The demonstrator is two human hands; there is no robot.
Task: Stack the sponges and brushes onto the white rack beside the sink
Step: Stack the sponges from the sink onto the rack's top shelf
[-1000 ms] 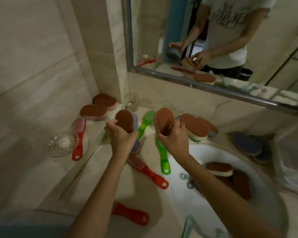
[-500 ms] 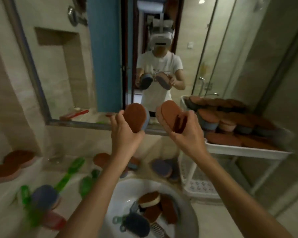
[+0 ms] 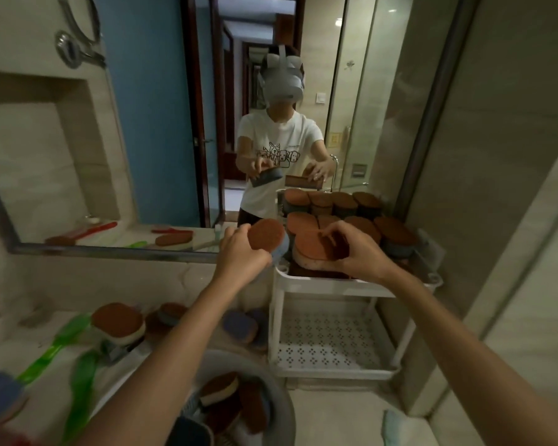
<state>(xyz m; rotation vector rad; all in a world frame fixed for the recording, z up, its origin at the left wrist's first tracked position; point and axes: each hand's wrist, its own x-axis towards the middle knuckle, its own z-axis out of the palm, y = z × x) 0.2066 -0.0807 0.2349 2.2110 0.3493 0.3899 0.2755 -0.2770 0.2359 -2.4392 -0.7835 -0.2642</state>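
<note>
Raised to the white rack (image 3: 335,286), the blue-backed sponge (image 3: 266,233) is clamped by the left hand (image 3: 239,257), the brown sponge (image 3: 310,247) by the right hand (image 3: 363,255); both should be laid flat.

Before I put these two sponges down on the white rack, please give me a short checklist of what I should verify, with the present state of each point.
1. Grip of left hand on blue-backed sponge: ok, fingers curl round it.
2. Grip of right hand on cream-backed sponge: ok.
3. Cream-backed sponge is above the rack: ok.
4. Blue-backed sponge is above the rack: not ok, it appears mostly left of the rim.
5. Free spot on top of the rack: not ok, stacked sponges crowd it and no bare spot shows.
6. Pile underneath is stable: cannot tell.
</note>
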